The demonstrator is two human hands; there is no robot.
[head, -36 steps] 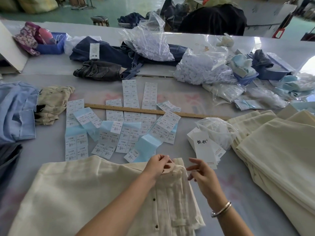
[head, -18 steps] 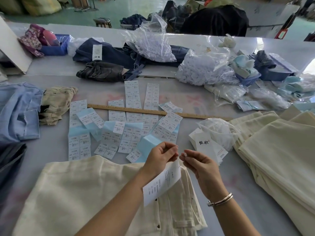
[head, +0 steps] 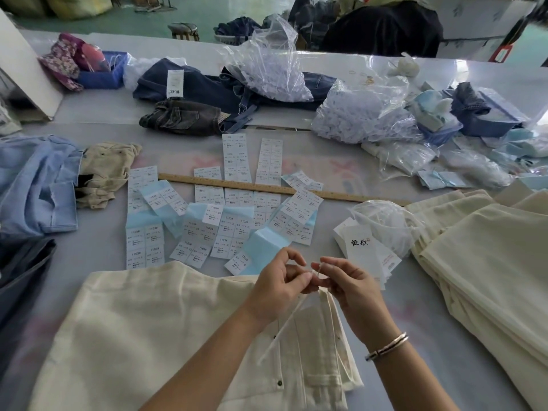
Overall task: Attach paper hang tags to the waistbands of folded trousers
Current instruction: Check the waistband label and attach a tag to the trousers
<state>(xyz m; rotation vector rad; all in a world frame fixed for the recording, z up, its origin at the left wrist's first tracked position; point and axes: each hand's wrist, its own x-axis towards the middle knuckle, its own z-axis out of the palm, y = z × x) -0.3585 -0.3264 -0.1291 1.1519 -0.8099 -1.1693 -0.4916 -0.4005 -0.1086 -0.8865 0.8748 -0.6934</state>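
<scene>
Cream folded trousers (head: pixel 142 330) lie in front of me with the waistband to the right. My left hand (head: pixel 281 280) and my right hand (head: pixel 347 283) meet just above the waistband, each pinching the thin white tag string (head: pixel 315 272) between thumb and fingers. A paper hang tag (head: pixel 284 327) dangles edge-on below the hands, seen as a thin white strip over the fly. A stack of white hang tags (head: pixel 363 250) with black lettering lies to the right of my hands.
Sheets of size stickers (head: pixel 225 215) spread behind the trousers, crossed by a wooden ruler (head: pixel 267 188). A pile of cream trousers (head: pixel 489 262) fills the right side. Plastic bags (head: pixel 364 114), dark jeans (head: pixel 201 90) and blue garments (head: pixel 32 185) lie around.
The hang tag, held face-up under my left hand half a second ago, now hangs edge-on. Both hands have closed together on the string above the waistband.
</scene>
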